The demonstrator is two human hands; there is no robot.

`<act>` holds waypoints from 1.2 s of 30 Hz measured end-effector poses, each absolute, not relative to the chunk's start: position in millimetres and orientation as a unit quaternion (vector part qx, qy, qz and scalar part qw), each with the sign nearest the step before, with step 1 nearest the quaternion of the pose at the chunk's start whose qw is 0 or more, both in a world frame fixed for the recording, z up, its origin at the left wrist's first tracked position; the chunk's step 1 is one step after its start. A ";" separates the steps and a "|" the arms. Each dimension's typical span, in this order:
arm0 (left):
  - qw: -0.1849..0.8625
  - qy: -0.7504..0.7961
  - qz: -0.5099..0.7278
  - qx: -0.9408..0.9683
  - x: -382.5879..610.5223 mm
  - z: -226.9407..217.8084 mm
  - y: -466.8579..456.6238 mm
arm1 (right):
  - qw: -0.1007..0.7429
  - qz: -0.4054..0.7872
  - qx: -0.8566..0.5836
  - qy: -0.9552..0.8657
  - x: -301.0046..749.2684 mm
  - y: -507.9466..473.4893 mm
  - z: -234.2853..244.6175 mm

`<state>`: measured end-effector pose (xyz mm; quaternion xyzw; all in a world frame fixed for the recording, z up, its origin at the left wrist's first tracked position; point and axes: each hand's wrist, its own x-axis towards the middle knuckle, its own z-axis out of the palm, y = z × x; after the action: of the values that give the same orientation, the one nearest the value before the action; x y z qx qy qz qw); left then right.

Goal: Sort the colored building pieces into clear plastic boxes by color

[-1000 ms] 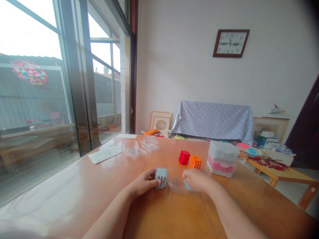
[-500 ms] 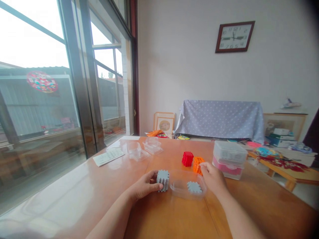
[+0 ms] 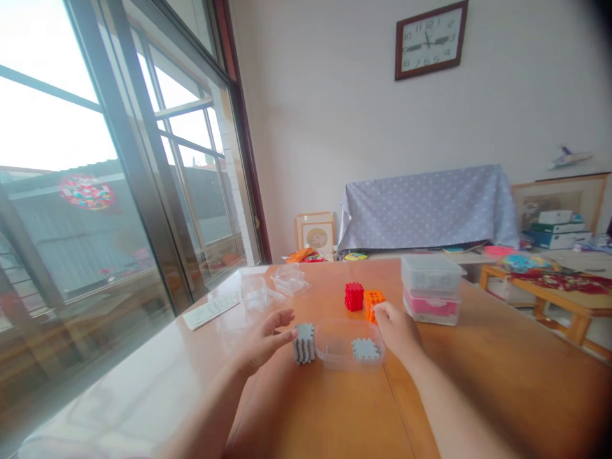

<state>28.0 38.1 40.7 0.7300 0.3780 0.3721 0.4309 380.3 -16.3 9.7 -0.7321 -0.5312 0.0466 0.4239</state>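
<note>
My left hand (image 3: 265,338) hovers just left of a grey foam cube (image 3: 304,342) on the wooden table (image 3: 488,389), fingers spread and apart from it. A clear plastic tray (image 3: 335,331) lies to the cube's right with one flat grey foam piece (image 3: 366,349) in it. My right hand (image 3: 398,329) rests at the tray's right edge, its fingertips against an orange foam cube (image 3: 372,302); whether they grip it is hidden. A red foam cube (image 3: 354,296) stands beside the orange one.
Two stacked lidded boxes (image 3: 431,289), one clear and one pink, stand right of the cubes. Open clear clamshell boxes (image 3: 275,287) and a printed sheet (image 3: 211,310) lie at the table's far left by the window. A low table (image 3: 554,284) with clutter is at the right.
My left hand has let go of the grey cube and opened. My right hand stays at the orange cube. The camera has tilted and swung left.
</note>
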 end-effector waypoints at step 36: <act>0.207 0.331 0.141 0.910 186.7 64.6 27.6 | 0.445 0.172 -0.739 -0.476 383.2 -0.7 -7.4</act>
<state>186.7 27.6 64.6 0.9098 0.3312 0.1410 0.2067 383.2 -0.7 -7.4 -0.7389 -0.4761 0.1715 0.4449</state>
